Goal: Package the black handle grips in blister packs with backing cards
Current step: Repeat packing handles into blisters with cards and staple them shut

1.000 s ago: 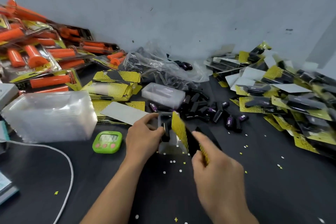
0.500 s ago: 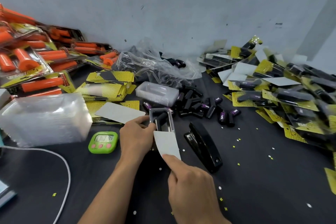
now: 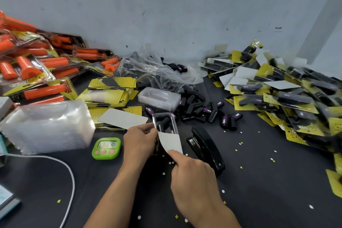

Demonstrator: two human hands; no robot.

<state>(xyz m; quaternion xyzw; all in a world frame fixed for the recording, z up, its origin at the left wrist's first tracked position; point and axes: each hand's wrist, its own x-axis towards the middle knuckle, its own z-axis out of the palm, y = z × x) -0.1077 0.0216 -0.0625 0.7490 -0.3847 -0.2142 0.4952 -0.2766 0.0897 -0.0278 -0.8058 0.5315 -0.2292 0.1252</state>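
Card insertion: left hand (image 3: 140,141) grips loaded blister pack (image 3: 165,116), right hand (image 3: 194,177) pinches backing card (image 3: 171,142); next, slide fully home.

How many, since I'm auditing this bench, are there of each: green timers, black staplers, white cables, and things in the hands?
Green digital timer: 1
Black plastic stapler: 1
White cable: 1
Clear plastic blister pack, held by the left hand: 1
White-faced backing card, pinched by the right hand: 1
Total: 5
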